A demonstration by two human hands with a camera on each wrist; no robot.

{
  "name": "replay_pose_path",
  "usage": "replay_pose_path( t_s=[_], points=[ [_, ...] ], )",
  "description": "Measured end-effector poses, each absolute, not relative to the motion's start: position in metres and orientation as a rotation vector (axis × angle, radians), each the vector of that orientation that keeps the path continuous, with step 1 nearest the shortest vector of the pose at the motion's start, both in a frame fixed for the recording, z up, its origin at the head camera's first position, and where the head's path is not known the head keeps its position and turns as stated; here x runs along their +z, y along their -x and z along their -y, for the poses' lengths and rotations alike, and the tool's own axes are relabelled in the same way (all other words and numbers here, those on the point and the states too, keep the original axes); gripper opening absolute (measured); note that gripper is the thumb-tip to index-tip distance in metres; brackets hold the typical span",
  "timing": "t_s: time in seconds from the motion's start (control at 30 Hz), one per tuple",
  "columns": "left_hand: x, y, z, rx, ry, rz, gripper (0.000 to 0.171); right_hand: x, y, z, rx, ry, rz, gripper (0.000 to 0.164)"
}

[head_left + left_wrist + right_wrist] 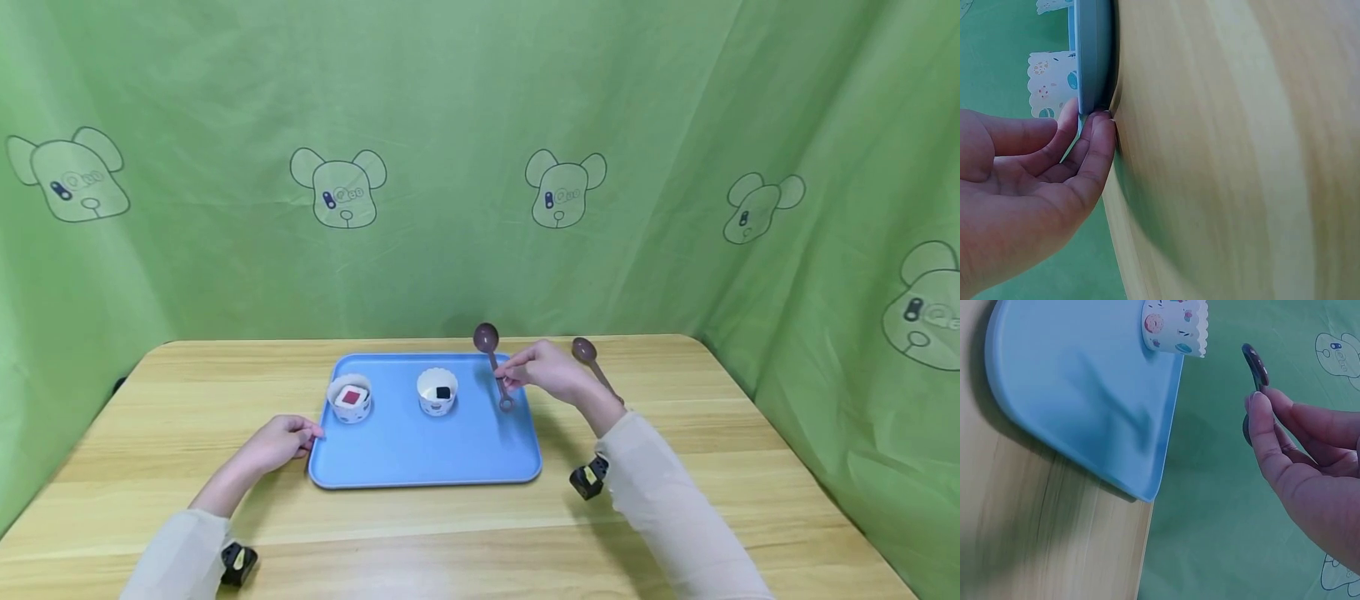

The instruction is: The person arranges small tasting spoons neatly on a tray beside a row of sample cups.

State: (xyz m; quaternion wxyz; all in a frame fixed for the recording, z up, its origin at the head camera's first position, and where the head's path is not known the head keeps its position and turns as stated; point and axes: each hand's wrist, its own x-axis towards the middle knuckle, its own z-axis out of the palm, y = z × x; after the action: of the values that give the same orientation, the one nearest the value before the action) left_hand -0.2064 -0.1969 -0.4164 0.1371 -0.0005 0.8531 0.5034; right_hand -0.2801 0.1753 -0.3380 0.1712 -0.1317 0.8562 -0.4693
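Observation:
With thumb and fingertips, my right hand [546,370] pinches a brown measuring spoon [494,360] by its handle. The spoon's round bowl points away from me, its ring end toward me, and its shadow falls on the blue tray [423,450] below. At the tray's left edge, my left hand [279,442] touches the rim with its fingertips; the left wrist view shows the thumb apart from the tray. Close by stands a paper cup [352,413] with a white and red piece inside. Mid-tray, another paper cup [437,406] contains a small black and white piece.
A second brown measuring spoon [585,351] lies on the wooden table [465,550], right of the tray and partly behind my right forearm. Green curtain [450,275] with bear-head outlines hangs behind the table and along its sides. A black device is strapped at each wrist.

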Motion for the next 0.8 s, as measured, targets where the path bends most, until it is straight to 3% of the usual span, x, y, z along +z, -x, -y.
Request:
replay_pose_path(
  t_s=[0.8],
  points=[
    [-0.415, 0.206, 0.196, 1.452, 0.001, -2.472, 0.024, -0.337, 0.273, -0.143, -1.401, 0.436, -2.341, 0.021]
  ],
)
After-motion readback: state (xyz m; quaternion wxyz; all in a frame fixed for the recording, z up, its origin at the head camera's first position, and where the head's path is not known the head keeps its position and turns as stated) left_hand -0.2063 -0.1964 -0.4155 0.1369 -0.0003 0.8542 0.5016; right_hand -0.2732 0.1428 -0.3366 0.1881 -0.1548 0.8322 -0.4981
